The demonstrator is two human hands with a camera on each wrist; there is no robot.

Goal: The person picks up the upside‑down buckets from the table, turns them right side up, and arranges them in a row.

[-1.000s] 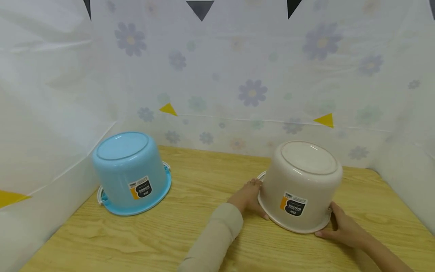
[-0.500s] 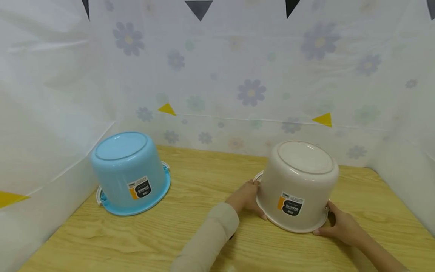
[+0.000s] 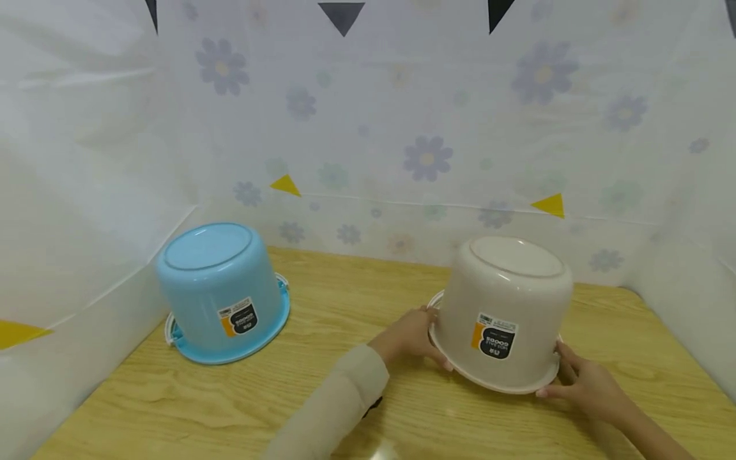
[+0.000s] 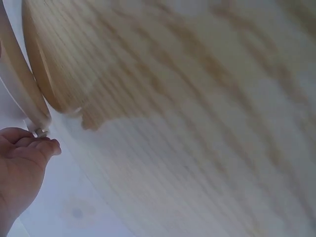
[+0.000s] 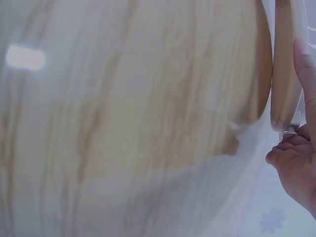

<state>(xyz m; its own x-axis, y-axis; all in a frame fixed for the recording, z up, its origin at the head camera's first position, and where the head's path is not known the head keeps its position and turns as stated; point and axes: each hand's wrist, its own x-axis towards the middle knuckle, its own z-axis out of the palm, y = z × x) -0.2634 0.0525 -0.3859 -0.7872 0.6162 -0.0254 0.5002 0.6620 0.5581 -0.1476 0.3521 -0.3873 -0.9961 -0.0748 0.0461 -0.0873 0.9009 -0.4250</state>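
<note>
An upside-down beige bucket [image 3: 500,300] stands at the right of the wooden table, its base uppermost and leaning slightly away from me. A black, white and orange label [image 3: 496,337] faces me. My left hand [image 3: 411,335] grips its rim on the left side, thumb toward the front and fingers around the back. On the opposite side, my right hand [image 3: 592,386] holds the rim in the same way, thumb at the front edge. Both wrist views show curled fingers of the left hand [image 4: 24,165] and right hand [image 5: 298,160] by the handle joints, rim close over the glossy tabletop.
A light blue bucket [image 3: 215,297], also upside down with a white handle [image 3: 169,329], stands at the left of the table [image 3: 322,300]. White sheeting with flowers [image 3: 427,157] encloses the back and sides, with black and yellow triangles on it.
The beige bucket has tipped backward: its base shows narrower and its label fuller. Both hands keep their grip on the rim, while my left forearm has shifted left. The blue bucket stays put.
</note>
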